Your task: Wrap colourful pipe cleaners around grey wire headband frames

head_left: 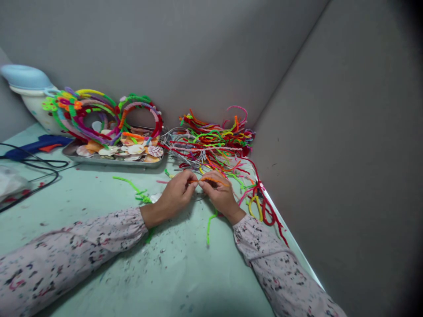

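Observation:
Both hands meet over the middle of the table, fingertips nearly touching. An orange pipe cleaner (pixel 214 179) runs between them. My left hand (pixel 178 193) pinches one part of it between thumb and forefinger. My right hand (pixel 220 193) pinches it just beside, with a length lying across its fingers. A thin grey wire shows in part beneath the hands. A bent bright green pipe cleaner (pixel 132 185) lies left of my left hand, and another green piece (pixel 209 229) lies below my right hand.
A metal tray (pixel 115 163) holds seashells (pixel 135 149) and wrapped colourful hoops (pixel 140 103). Right of it is a heap of pipe cleaners (pixel 214 141). A blue glue gun (pixel 29 147), black cable (pixel 42 165) and blue-lidded container (pixel 36 94) stand left. Grey walls (pixel 330 154) border the table.

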`<state>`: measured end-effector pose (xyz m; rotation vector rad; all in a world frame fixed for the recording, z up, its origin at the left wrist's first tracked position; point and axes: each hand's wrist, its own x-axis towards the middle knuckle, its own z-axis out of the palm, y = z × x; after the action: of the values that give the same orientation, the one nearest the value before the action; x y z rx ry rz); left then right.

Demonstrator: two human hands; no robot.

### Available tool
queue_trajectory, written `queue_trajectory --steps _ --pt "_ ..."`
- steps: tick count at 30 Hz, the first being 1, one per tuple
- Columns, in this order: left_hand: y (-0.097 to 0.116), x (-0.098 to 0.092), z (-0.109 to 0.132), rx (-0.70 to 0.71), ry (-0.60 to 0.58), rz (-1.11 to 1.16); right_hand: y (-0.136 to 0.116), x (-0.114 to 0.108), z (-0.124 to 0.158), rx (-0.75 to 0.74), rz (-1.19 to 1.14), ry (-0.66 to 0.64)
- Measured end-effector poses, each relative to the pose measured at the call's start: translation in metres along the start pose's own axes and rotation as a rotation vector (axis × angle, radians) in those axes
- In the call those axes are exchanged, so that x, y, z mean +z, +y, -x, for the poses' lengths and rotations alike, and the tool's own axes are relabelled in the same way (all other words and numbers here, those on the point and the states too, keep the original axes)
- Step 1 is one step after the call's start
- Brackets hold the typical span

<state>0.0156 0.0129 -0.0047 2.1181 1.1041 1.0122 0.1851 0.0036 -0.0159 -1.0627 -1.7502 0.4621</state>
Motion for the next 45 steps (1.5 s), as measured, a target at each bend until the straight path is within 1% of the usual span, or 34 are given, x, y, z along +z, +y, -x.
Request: queue_trajectory --steps 5,8,11,16,23,32,39,45 --pt "-0.0017 0.0013 0.0006 -0.007 -0.013 0.001 0.0067 0.0014 0.0014 0.115 -0.081 -0.045" --pt "-0.0014 0.0015 0.0007 -0.009 -0.015 -0.005 0.0059 0.0011 0.0016 0.12 -0.068 -0.074" --pt "-0.0007 0.0012 0.0008 -0.006 -0.017 -0.015 0.0042 0.0009 0.0018 0.111 -0.055 -0.073" --pt "-0.001 0.0018 0.0005 0.005 -0.022 -0.017 0.0035 0.001 0.0018 0.215 -0.123 -0.081" --pt "-0.0017 0.0035 -0.0006 0.007 -0.046 -0.015 0.0025 -0.0012 0.0006 0.184 -0.053 -0.098" --pt "-0.0014 0.0026 0.0001 0.019 -0.034 -0.016 0.0009 -0.0013 0.0006 0.222 -0.097 -0.085" --pt "-0.0009 0.0026 0.0009 0.02 -0.068 -0.006 0.0047 0.0001 0.0003 0.245 -0.091 -0.14" --pt "-0.0019 0.0017 -0.0004 0.011 -0.049 -0.018 0.0067 0.0018 0.0013 0.264 -0.132 -0.105"
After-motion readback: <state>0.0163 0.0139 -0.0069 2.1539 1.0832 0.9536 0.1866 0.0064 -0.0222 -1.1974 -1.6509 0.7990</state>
